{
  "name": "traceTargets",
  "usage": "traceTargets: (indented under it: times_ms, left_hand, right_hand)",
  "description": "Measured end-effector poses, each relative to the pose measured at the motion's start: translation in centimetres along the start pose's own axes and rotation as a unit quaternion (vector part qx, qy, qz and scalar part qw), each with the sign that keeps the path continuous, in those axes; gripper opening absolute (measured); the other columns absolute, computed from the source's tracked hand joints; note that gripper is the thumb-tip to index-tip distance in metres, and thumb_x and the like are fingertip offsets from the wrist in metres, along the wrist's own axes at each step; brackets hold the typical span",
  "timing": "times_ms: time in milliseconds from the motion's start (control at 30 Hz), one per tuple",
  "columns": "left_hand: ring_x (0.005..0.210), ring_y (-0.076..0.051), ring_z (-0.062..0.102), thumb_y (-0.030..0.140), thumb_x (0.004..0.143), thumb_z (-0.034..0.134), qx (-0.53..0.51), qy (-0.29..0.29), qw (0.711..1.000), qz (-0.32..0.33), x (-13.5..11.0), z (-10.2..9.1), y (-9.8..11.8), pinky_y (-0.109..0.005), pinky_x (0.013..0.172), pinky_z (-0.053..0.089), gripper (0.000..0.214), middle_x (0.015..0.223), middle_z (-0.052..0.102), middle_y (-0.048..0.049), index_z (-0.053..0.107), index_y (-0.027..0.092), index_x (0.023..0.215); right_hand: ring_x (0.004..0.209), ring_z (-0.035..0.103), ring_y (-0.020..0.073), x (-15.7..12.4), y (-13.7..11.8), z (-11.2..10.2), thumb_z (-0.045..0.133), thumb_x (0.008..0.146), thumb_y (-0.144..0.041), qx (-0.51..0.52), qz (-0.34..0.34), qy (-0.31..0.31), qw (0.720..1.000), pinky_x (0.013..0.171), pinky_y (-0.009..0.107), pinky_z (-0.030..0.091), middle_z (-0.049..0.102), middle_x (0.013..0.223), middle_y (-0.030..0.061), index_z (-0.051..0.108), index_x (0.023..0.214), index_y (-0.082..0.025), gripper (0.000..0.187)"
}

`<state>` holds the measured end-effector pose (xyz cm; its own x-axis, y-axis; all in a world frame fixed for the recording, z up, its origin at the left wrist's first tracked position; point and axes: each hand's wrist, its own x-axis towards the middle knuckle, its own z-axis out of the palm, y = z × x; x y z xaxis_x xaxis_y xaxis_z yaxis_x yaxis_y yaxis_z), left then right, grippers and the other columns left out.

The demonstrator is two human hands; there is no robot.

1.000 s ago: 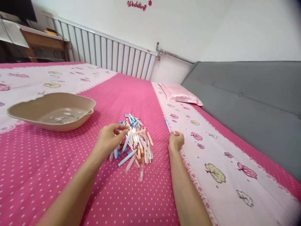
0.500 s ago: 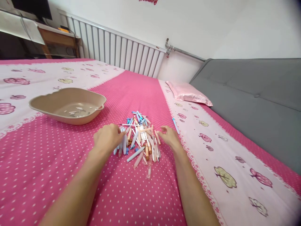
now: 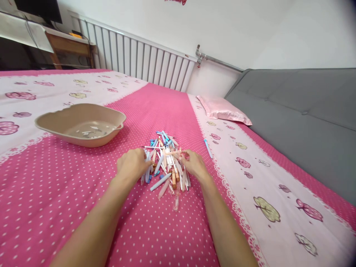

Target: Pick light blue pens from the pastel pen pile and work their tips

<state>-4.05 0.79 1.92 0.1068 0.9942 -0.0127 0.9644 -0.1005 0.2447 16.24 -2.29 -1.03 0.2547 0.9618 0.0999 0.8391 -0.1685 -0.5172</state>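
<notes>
A loose pile of pen parts (image 3: 167,157) lies on the pink dotted cover, with pale blue, peach and pink barrels, thin white refills and small clear pieces. My left hand (image 3: 133,163) rests against the pile's left side, thumb apart from the curved fingers, over some pale blue barrels; its fingertips are partly hidden. At the right edge, my right hand (image 3: 194,163) reaches in with thumb and fingers apart, touching or almost touching a pink part. Close to me, a pale blue barrel (image 3: 160,182) and a clear piece (image 3: 176,202) lie at the pile's front.
A beige basin (image 3: 80,141) with small white and grey pieces inside stands to the left. One blue pen part (image 3: 208,148) lies apart on the right. Further off are a pink pillow (image 3: 222,110), a grey headboard (image 3: 294,107) and a white radiator (image 3: 133,52).
Both hands have moved inward against the pile, the left one to the right and the right one to the left. Blue barrels on the left edge have shifted slightly inward.
</notes>
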Motion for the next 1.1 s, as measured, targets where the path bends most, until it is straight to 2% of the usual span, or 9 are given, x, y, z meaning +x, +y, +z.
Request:
traceTargets:
  times_ms: [167,233,333,400,567,767,933,1033,1100]
  left_hand:
    - [0.088,-0.035,0.062,0.040,0.075,0.046,-0.030,0.065,0.997,0.025,-0.3,0.5,0.6,-0.041,0.066,0.046,0.035,0.092,0.067,-0.0142,0.063,0.017,0.097]
    - [0.089,-0.032,0.061,0.038,0.078,0.045,-0.042,0.102,0.992,0.062,-0.4,1.1,1.0,-0.039,0.067,0.046,0.031,0.093,0.066,-0.0123,0.063,0.018,0.092]
    - [0.092,-0.030,0.057,0.035,0.077,0.048,-0.026,0.133,0.981,0.137,-0.4,2.3,1.6,-0.037,0.073,0.044,0.025,0.090,0.064,-0.0126,0.065,0.017,0.080]
    - [0.091,-0.030,0.056,0.035,0.078,0.049,0.001,0.137,0.976,0.172,-0.3,3.0,1.8,-0.038,0.076,0.043,0.026,0.086,0.064,-0.0145,0.066,0.015,0.077]
    - [0.087,-0.031,0.054,0.037,0.076,0.052,0.050,0.135,0.964,0.225,-0.4,3.9,2.0,-0.041,0.079,0.040,0.029,0.080,0.064,-0.0171,0.068,0.012,0.074]
    - [0.083,-0.027,0.055,0.031,0.080,0.045,0.049,0.120,0.952,0.279,-0.2,4.3,2.0,-0.040,0.081,0.039,0.030,0.082,0.065,-0.0150,0.067,0.012,0.076]
    - [0.082,-0.026,0.056,0.027,0.079,0.043,0.020,0.121,0.955,0.271,-0.2,4.0,1.9,-0.038,0.080,0.041,0.028,0.081,0.066,-0.0137,0.065,0.014,0.070]
    - [0.080,-0.026,0.058,0.026,0.076,0.045,0.004,0.118,0.966,0.228,0.0,3.6,1.8,-0.036,0.075,0.042,0.024,0.080,0.067,-0.0130,0.065,0.016,0.067]
    - [0.081,-0.026,0.059,0.027,0.076,0.045,0.000,0.118,0.974,0.193,0.1,3.2,1.6,-0.035,0.074,0.042,0.023,0.082,0.067,-0.0121,0.065,0.018,0.067]
  right_hand:
    - [0.092,0.061,0.0206,-0.5,-1.3,-0.3,0.057,0.079,-0.036,-0.011,-0.027,0.064,0.998,0.079,0.030,0.043,0.067,0.102,0.0095,0.063,0.102,-0.016,0.031]
    - [0.089,0.060,0.0191,-0.8,-1.8,-0.1,0.058,0.079,-0.035,-0.017,-0.038,0.083,0.996,0.076,0.028,0.043,0.067,0.095,0.0067,0.064,0.089,-0.018,0.020]
    - [0.087,0.059,0.0186,-1.3,-2.4,0.5,0.061,0.076,-0.033,-0.056,-0.037,0.071,0.995,0.074,0.027,0.042,0.066,0.089,0.0050,0.063,0.080,-0.020,0.014]
    - [0.087,0.059,0.0195,-1.6,-2.7,1.1,0.063,0.074,-0.035,-0.089,-0.027,0.044,0.995,0.073,0.028,0.041,0.064,0.089,0.0057,0.063,0.083,-0.020,0.017]
    - [0.091,0.059,0.0230,-2.2,-3.1,2.0,0.060,0.076,-0.037,-0.139,-0.039,0.009,0.989,0.072,0.031,0.043,0.061,0.101,0.0098,0.062,0.105,-0.020,0.034]
    - [0.094,0.058,0.0244,-2.0,-3.3,2.2,0.051,0.081,-0.028,-0.162,-0.039,-0.003,0.986,0.073,0.030,0.044,0.060,0.102,0.0123,0.066,0.100,-0.018,0.027]
    - [0.094,0.058,0.0221,-1.9,-3.2,2.1,0.051,0.081,-0.023,-0.122,-0.084,0.012,0.989,0.078,0.029,0.043,0.064,0.102,0.0096,0.069,0.094,-0.020,0.023]
    - [0.098,0.057,0.0204,-1.9,-3.2,1.9,0.052,0.081,-0.024,-0.093,-0.114,0.014,0.989,0.082,0.027,0.042,0.064,0.108,0.0074,0.071,0.079,-0.021,0.020]
    - [0.096,0.059,0.0197,-1.8,-3.2,1.6,0.052,0.081,-0.025,-0.089,-0.110,0.007,0.990,0.080,0.026,0.042,0.066,0.104,0.0067,0.072,0.077,-0.022,0.020]
